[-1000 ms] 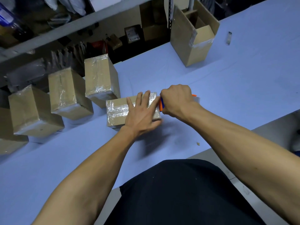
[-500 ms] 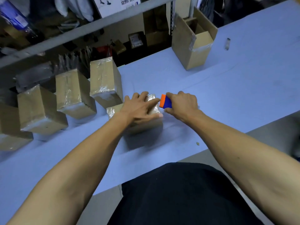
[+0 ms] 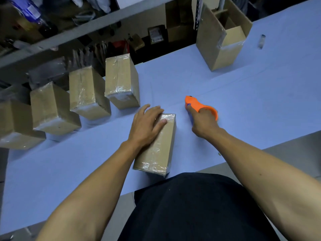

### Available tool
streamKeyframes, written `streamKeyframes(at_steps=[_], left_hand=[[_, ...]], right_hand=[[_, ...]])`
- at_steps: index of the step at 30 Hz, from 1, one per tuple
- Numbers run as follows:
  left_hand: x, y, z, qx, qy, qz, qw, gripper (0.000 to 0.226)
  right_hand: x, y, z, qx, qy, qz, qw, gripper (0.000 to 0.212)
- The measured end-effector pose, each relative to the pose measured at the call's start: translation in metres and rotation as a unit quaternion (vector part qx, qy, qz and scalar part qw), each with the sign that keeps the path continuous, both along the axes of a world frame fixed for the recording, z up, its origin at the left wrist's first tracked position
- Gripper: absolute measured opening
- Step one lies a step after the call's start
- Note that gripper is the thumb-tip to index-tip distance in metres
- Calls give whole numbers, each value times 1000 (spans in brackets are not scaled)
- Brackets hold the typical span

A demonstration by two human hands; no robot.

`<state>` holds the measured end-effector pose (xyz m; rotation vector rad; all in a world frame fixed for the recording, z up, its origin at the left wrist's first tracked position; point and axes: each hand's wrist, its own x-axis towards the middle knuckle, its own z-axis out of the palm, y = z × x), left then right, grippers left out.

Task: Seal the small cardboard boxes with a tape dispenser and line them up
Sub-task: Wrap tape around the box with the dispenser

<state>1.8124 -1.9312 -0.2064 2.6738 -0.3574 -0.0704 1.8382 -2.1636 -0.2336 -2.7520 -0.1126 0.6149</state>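
Left hand [image 3: 147, 124] flat on box [image 3: 157, 145] lying lengthwise toward person; right hand [image 3: 204, 123] apparently grips dispenser [image 3: 199, 106]

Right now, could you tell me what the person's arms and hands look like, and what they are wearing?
Both forearms are bare to the elbow, with no sleeve in view. The left hand and right hand carry no glove, and no watch, ring or band shows on either wrist. A small dark mark sits on the right forearm. Below the arms, a black garment covers the person's front.
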Motion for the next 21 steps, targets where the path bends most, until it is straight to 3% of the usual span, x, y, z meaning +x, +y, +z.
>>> streamKeyframes(at_steps=[6, 10, 13, 17, 19, 21], left_hand=[[0, -8, -10, -72, 10, 73, 995, 41], [7, -7, -2, -102, 48, 139, 984, 32], [13, 0, 6, -224, 132, 178, 949, 20], [9, 10, 0, -423, 233, 210, 850, 10], [2, 15, -7, -473, 251, 224, 815, 11], [-3, 17, -12, -479, 245, 228, 812, 13]], right_hand=[[0, 16, -2, 17, -13, -56, 998, 44], [-1, 14, 12, -49, -61, -61, 995, 39], [6, 23, 22, 98, -112, -18, 989, 40], [9, 60, 35, 326, -18, 15, 945, 28], [6, 74, 31, 374, 19, 20, 927, 21], [5, 75, 23, 383, 12, 29, 923, 18]])
